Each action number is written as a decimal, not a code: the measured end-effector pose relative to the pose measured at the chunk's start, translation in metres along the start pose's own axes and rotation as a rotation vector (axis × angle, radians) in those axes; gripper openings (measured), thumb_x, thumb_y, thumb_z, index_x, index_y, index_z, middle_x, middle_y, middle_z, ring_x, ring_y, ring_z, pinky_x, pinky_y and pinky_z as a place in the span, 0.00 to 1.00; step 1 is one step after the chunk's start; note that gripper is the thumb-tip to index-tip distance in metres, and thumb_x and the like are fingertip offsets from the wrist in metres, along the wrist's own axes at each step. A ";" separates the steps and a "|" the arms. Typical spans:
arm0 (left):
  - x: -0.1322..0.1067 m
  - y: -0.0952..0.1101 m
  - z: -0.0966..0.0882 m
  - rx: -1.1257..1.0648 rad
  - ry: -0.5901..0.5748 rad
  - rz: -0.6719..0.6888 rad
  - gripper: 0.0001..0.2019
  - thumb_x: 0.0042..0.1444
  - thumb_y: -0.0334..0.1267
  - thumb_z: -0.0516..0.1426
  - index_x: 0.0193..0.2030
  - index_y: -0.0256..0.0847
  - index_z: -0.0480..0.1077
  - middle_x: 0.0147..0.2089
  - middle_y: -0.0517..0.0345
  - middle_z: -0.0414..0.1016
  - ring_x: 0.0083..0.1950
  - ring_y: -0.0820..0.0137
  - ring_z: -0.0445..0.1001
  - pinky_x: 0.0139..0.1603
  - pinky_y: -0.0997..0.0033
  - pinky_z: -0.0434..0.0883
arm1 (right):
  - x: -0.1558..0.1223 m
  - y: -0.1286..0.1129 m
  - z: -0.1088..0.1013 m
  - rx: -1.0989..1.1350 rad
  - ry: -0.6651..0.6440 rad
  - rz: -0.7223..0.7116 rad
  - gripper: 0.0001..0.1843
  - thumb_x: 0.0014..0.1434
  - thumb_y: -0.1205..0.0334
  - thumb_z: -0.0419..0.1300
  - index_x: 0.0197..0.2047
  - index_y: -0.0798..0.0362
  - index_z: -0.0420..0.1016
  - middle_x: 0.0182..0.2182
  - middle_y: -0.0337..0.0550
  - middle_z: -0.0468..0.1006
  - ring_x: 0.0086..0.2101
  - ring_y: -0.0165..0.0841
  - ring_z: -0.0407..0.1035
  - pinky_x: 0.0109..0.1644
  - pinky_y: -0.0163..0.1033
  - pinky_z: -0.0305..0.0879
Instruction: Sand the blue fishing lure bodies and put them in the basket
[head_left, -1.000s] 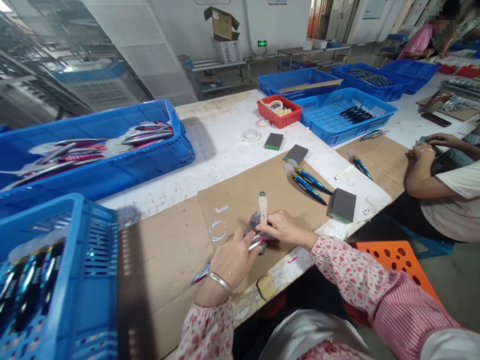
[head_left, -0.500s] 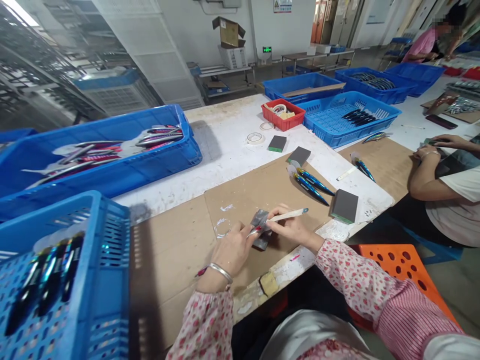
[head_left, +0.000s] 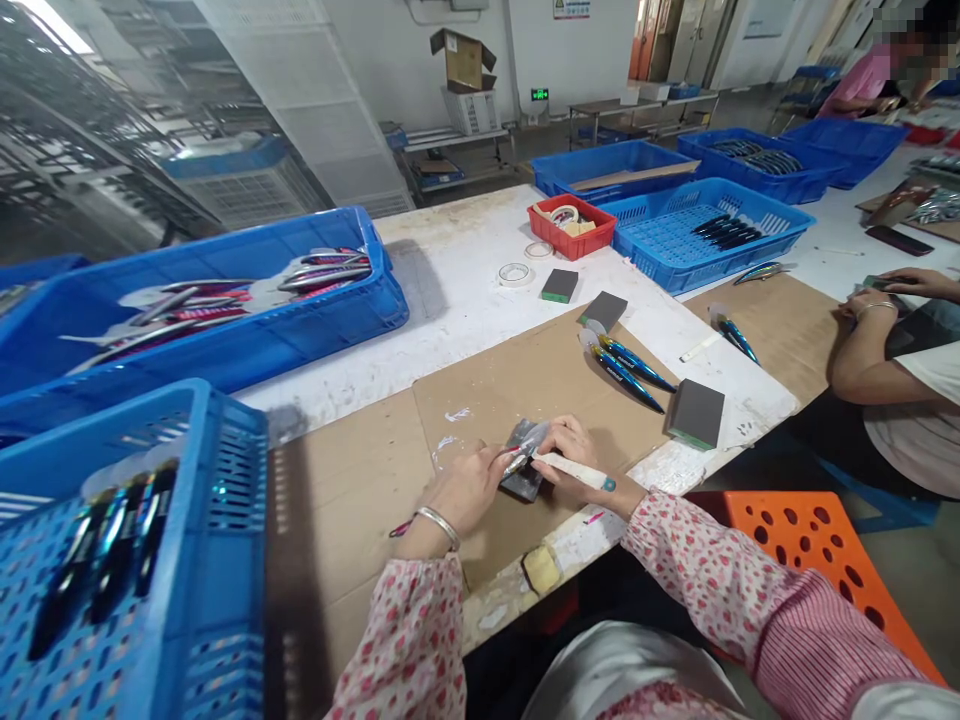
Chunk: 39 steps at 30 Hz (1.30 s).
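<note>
My left hand (head_left: 466,490) is closed around a slim silver and pink fishing lure (head_left: 512,463), whose tail sticks out below my wrist. The lure's front end rests on a grey sanding block (head_left: 523,478) lying on the brown cardboard sheet (head_left: 360,480). My right hand (head_left: 570,452) pinches a pale flat stick tool (head_left: 577,472) with a green tip, its working end at the lure's nose and its tip pointing right and toward me. Both hands meet over the block near the table's front edge.
Blue crates: one with dark lures (head_left: 112,560) near left, one with pink and silver lures (head_left: 225,300) behind it, more at the back right (head_left: 705,235). Blue lures (head_left: 626,365), grey sanding blocks (head_left: 696,413), tape rolls (head_left: 515,273) and a red tray (head_left: 571,228) lie ahead. A co-worker's arm (head_left: 862,350) rests at right; an orange stool (head_left: 810,540) stands below.
The stick tool in my right hand has swung from pointing away, to the right, then down toward me. Both hands stay on the lure over the block. The view shifted slightly.
</note>
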<state>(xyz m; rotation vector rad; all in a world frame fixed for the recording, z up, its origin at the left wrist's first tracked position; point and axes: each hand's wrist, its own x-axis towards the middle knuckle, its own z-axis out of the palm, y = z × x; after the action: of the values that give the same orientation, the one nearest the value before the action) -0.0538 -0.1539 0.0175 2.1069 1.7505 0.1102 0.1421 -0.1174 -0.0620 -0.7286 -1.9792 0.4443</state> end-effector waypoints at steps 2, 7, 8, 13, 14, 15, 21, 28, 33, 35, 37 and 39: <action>0.003 0.000 -0.002 -0.002 -0.029 0.002 0.24 0.66 0.48 0.39 0.47 0.42 0.74 0.40 0.50 0.74 0.43 0.64 0.73 0.45 0.66 0.67 | -0.001 -0.001 0.000 -0.012 -0.019 0.021 0.09 0.61 0.55 0.60 0.34 0.49 0.67 0.30 0.41 0.71 0.40 0.39 0.65 0.44 0.44 0.63; 0.007 -0.002 -0.004 0.034 -0.049 0.020 0.24 0.66 0.46 0.39 0.46 0.40 0.74 0.40 0.48 0.75 0.43 0.63 0.74 0.46 0.65 0.67 | -0.001 -0.004 0.001 -0.062 -0.019 0.056 0.10 0.62 0.53 0.60 0.35 0.50 0.68 0.31 0.42 0.72 0.43 0.40 0.64 0.46 0.45 0.62; 0.008 -0.002 -0.004 0.045 -0.051 0.027 0.24 0.66 0.46 0.38 0.45 0.39 0.73 0.39 0.48 0.76 0.43 0.63 0.74 0.46 0.65 0.67 | 0.000 -0.005 0.002 -0.072 -0.020 0.061 0.10 0.62 0.53 0.61 0.35 0.50 0.69 0.31 0.42 0.72 0.43 0.40 0.64 0.46 0.45 0.62; 0.009 -0.001 -0.004 0.085 -0.074 0.039 0.25 0.66 0.46 0.38 0.44 0.39 0.73 0.40 0.48 0.76 0.43 0.63 0.74 0.45 0.65 0.67 | 0.002 -0.008 0.003 -0.112 -0.038 0.089 0.12 0.62 0.52 0.62 0.34 0.51 0.69 0.31 0.43 0.73 0.44 0.40 0.64 0.45 0.44 0.60; 0.009 -0.001 -0.004 0.089 -0.075 0.037 0.24 0.67 0.46 0.38 0.44 0.39 0.73 0.40 0.48 0.76 0.43 0.63 0.74 0.45 0.65 0.67 | 0.002 -0.009 0.003 -0.116 -0.040 0.091 0.12 0.62 0.52 0.62 0.34 0.51 0.69 0.31 0.42 0.73 0.44 0.40 0.64 0.46 0.44 0.60; 0.009 -0.001 -0.005 0.093 -0.076 0.037 0.24 0.67 0.46 0.38 0.44 0.39 0.73 0.40 0.48 0.76 0.43 0.63 0.74 0.45 0.65 0.67 | 0.002 -0.010 0.003 -0.118 -0.043 0.089 0.12 0.62 0.52 0.62 0.34 0.50 0.69 0.31 0.42 0.73 0.44 0.40 0.64 0.46 0.44 0.60; 0.012 -0.003 -0.003 0.111 -0.083 0.038 0.22 0.67 0.45 0.40 0.43 0.40 0.73 0.40 0.48 0.76 0.42 0.64 0.74 0.45 0.66 0.66 | 0.004 -0.010 0.007 -0.066 -0.015 0.060 0.11 0.64 0.52 0.58 0.34 0.50 0.66 0.29 0.41 0.72 0.41 0.39 0.65 0.46 0.45 0.61; 0.012 -0.006 -0.003 0.130 -0.073 0.062 0.19 0.65 0.46 0.44 0.42 0.41 0.72 0.39 0.50 0.77 0.42 0.66 0.74 0.47 0.66 0.66 | 0.006 -0.007 0.009 0.000 0.025 -0.015 0.08 0.64 0.58 0.55 0.33 0.49 0.63 0.27 0.39 0.69 0.33 0.36 0.64 0.46 0.47 0.65; 0.012 -0.002 -0.003 0.123 -0.070 0.025 0.22 0.66 0.46 0.39 0.40 0.41 0.72 0.39 0.50 0.76 0.41 0.66 0.75 0.45 0.68 0.66 | 0.005 -0.007 0.010 -0.036 0.017 -0.016 0.07 0.63 0.60 0.56 0.33 0.49 0.62 0.28 0.39 0.69 0.35 0.37 0.64 0.45 0.46 0.65; 0.011 0.000 -0.003 0.123 -0.078 0.007 0.23 0.67 0.46 0.39 0.40 0.41 0.72 0.38 0.50 0.76 0.41 0.66 0.75 0.44 0.68 0.66 | 0.004 -0.006 0.010 -0.049 -0.006 0.009 0.07 0.61 0.61 0.57 0.33 0.49 0.62 0.28 0.40 0.68 0.37 0.38 0.64 0.43 0.44 0.65; 0.011 0.001 -0.005 0.126 -0.084 -0.008 0.22 0.67 0.46 0.39 0.40 0.41 0.73 0.38 0.50 0.76 0.41 0.65 0.75 0.44 0.67 0.66 | 0.004 -0.006 0.011 -0.060 -0.028 0.030 0.07 0.60 0.62 0.57 0.32 0.49 0.62 0.28 0.40 0.68 0.38 0.38 0.64 0.43 0.44 0.65; 0.010 0.003 -0.006 0.129 -0.088 -0.019 0.22 0.67 0.46 0.39 0.41 0.41 0.73 0.38 0.50 0.76 0.41 0.65 0.75 0.43 0.67 0.66 | 0.003 -0.005 0.011 -0.067 -0.051 0.047 0.07 0.59 0.63 0.57 0.31 0.49 0.62 0.28 0.40 0.68 0.39 0.39 0.64 0.43 0.44 0.64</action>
<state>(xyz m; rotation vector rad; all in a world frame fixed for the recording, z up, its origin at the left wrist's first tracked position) -0.0510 -0.1431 0.0219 2.1488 1.7677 -0.1021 0.1297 -0.1197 -0.0620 -0.8141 -2.0361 0.4301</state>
